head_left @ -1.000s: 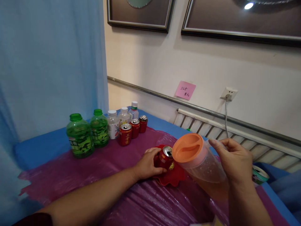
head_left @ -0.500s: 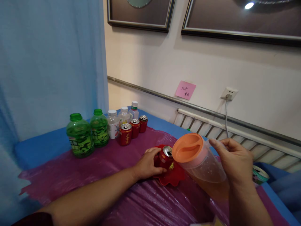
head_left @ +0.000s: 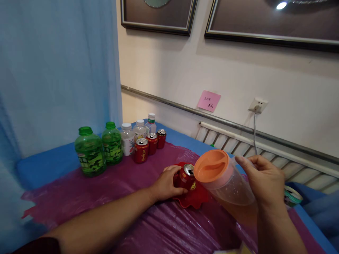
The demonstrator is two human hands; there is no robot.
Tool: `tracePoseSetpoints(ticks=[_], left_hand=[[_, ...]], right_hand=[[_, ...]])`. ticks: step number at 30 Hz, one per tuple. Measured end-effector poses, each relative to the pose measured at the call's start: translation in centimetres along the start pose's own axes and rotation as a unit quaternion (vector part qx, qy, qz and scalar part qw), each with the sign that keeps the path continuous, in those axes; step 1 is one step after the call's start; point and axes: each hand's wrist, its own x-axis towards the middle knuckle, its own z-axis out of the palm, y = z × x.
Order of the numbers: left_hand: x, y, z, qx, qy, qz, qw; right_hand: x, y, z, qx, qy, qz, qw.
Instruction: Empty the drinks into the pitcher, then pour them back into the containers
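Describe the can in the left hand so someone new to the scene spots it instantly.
Find the purple plastic sheet, then the red wavy-edged mat on it. At that mat, the left hand grips a red can. Unlike the three other red cans by the bottles, it is hand-held, with an orange-lidded pitcher close to its top.

Your L hand grips red can over red mat; your R hand has pitcher tilted w/ orange lid right by can. Green btls & 3 more cans stand to your L.
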Motion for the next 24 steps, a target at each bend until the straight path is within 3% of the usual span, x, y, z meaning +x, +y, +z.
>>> tracePoseSetpoints(ticks=[24], left_hand=[[0.12, 0.12, -0.11, 0.006, -0.01, 0.0, 1.0]], right_hand=[[-0.03, -0.27, -0.13, -0.012, 0.004, 0.015, 1.0]])
